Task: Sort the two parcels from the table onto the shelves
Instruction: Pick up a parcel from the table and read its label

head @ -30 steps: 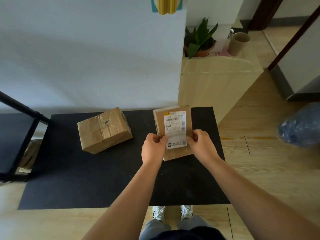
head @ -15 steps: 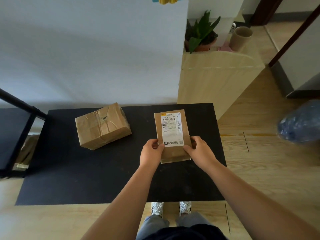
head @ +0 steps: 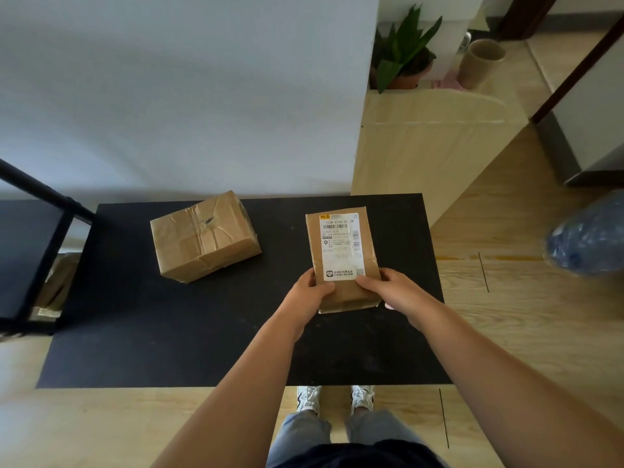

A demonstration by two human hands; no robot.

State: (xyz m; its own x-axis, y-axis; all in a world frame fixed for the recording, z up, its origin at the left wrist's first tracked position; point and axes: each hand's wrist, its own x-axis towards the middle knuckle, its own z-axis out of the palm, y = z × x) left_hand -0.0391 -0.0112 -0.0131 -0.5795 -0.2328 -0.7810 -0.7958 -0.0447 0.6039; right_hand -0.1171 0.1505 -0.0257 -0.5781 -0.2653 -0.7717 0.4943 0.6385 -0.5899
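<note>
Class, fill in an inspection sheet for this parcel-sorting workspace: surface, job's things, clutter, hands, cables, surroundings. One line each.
Surface: black table, against a pale wall.
Job's things: labelled parcel, label up, at the table's right side; crumpled taped parcel lying at back left, untouched.
Clutter: nothing seen on the table besides the parcels.
Hands: left hand and right hand each have a grip on the labelled parcel's near end, one per side.
Cables: nothing seen.
Surroundings: black shelf frame at left; potted plant and beige cup behind a wooden panel; blue plastic bag on the wooden floor at right.
</note>
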